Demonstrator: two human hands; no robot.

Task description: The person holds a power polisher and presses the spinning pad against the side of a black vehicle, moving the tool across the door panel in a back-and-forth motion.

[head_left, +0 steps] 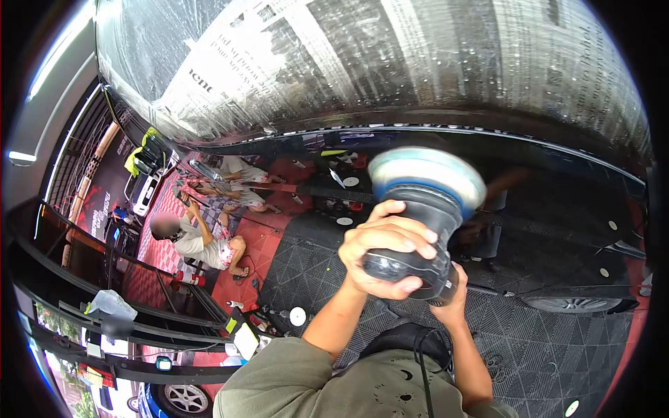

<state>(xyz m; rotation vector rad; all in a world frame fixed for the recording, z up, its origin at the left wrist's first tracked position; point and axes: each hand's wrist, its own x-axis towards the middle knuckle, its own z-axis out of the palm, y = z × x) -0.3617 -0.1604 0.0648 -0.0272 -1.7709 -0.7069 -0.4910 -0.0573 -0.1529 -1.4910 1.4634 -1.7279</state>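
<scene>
My left hand point(387, 251) grips the top of a dark polishing machine point(418, 244), fingers wrapped over its head. Partly hidden behind the body, my right hand point(454, 296) holds the tool from below. The machine's round pale pad with a blue backing point(426, 174) is blurred and sits against the glossy black car panel point(557, 209). A black power cord point(421, 359) hangs down from the machine past my olive shirt.
Newspaper under clear plastic film point(362, 56) covers the car's window above the panel. The shiny paint mirrors a black and red tiled floor, a wheel point(575, 304) and a seated person point(198, 240) at the left. Another car's wheel point(185, 398) shows at the bottom left.
</scene>
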